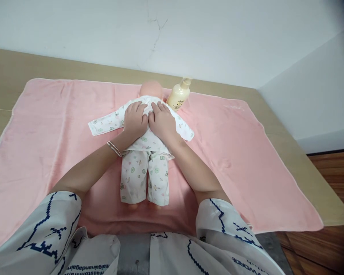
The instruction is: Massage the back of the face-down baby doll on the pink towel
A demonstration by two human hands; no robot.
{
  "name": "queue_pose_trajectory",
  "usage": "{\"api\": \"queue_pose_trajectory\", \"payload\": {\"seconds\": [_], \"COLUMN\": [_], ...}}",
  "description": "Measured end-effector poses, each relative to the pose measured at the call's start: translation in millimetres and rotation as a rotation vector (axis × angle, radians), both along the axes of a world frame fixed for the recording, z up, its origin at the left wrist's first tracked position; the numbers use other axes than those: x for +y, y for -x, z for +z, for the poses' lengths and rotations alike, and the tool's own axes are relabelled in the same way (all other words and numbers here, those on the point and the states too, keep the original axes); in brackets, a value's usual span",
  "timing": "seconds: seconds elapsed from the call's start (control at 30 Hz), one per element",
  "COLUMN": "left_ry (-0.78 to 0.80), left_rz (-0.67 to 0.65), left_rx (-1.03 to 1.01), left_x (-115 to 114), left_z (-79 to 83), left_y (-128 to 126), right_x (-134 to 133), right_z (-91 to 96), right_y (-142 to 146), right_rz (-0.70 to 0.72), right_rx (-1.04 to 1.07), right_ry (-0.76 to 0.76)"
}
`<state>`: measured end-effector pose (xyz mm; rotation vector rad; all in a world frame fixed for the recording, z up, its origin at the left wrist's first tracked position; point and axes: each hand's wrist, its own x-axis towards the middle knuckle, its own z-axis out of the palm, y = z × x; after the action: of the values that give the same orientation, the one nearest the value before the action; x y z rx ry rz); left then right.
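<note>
A baby doll [150, 90] in white printed pyjamas [145, 173] lies on its back in the middle of a pink towel [60, 126], head toward the wall. My left hand [135, 119] rests flat on the doll's chest, fingers stretched toward the collar. Right beside it, touching, my right hand [162, 121] also lies flat on the chest with fingers extended. Neither hand holds anything. Thin bangles circle my left wrist.
A cream lotion bottle [178, 95] with a pump top stands just right of the doll's head. The towel covers a wooden tabletop [301, 160] set against a white wall. The table's right edge drops to a wooden floor.
</note>
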<state>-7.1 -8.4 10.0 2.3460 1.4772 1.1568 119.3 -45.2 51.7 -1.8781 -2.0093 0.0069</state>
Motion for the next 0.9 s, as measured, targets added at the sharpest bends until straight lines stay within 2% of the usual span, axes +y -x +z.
{"api": "queue_pose_trajectory", "payload": {"seconds": [0.17, 0.37, 0.5, 0.63, 0.9], "left_ry": [0.059, 0.0, -0.044, -0.065, -0.085], "left_rz": [0.022, 0.018, -0.039, -0.081, -0.067], "left_rx": [-0.058, -0.043, -0.007, 0.005, -0.019], "left_x": [6.9, 6.4, 12.3, 16.9, 19.0], "left_z": [-9.4, -11.8, -13.1, -14.5, -17.0], "left_y": [-4.5, -4.1, -1.2, 0.8, 2.9], "right_x": [11.7, 20.9, 30.4, 33.2, 32.4], "right_z": [-0.4, -7.7, -13.8, -15.9, -14.5], "right_y": [-11.1, -18.6, -28.3, -31.7, -28.7], "right_rz": [0.032, 0.139, 0.208, 0.22, 0.209], "right_rx": [0.03, 0.049, 0.086, 0.071, 0.036], "right_ry": [-0.015, -0.022, -0.01, -0.018, 0.01]}}
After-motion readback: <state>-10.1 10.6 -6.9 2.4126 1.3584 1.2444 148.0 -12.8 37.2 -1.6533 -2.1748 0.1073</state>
